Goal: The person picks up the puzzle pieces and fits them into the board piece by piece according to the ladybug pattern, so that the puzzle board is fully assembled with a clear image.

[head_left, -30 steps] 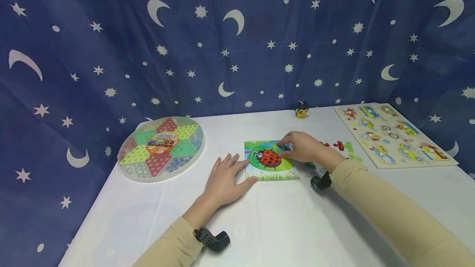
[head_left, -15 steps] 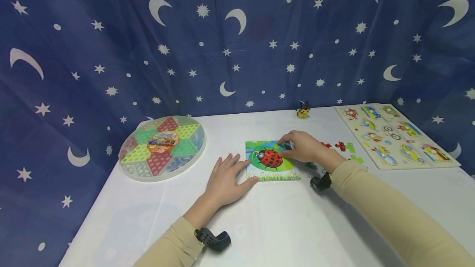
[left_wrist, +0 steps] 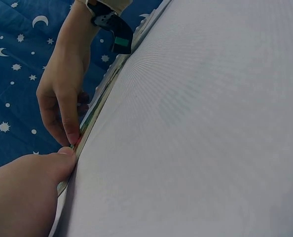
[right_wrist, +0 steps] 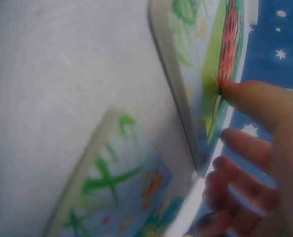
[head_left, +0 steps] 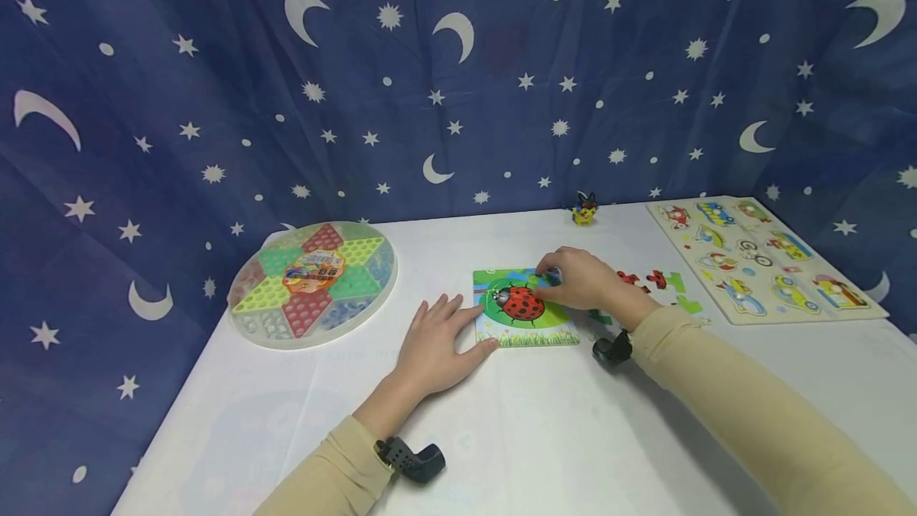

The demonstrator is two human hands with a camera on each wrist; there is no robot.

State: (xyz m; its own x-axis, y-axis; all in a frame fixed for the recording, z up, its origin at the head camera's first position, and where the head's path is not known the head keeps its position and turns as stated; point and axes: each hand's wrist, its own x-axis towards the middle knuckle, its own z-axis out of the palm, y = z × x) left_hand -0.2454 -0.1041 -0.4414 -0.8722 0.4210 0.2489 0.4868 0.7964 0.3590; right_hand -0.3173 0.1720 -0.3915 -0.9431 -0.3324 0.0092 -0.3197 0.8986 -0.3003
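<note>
A square ladybug jigsaw puzzle (head_left: 530, 334) lies in the middle of the white table. My left hand (head_left: 433, 350) rests flat at its left side, fingers spread, index fingertip and thumb at the board's edge. At the upper right of the picture, my right hand (head_left: 586, 283) bends over the puzzle and pinches a green-and-blue puzzle piece (head_left: 550, 276) lying in it. In the right wrist view, the right thumb touches the ladybug picture (right_wrist: 229, 54); the other fingers curl beyond the board's edge. The board's right edge is hidden behind this hand in the head view.
Loose red puzzle pieces (head_left: 655, 279) and green ones (head_left: 689, 305) lie right of the puzzle; one grassy piece (right_wrist: 112, 182) is close below the right hand. A Chinese checkers board (head_left: 313, 285) lies left, a peg puzzle board (head_left: 759, 261) right, a small yellow figurine (head_left: 583, 209) behind.
My right hand has shifted slightly left over the puzzle, and its wrist has moved with it. The left hand stays in place at the board's edge.
</note>
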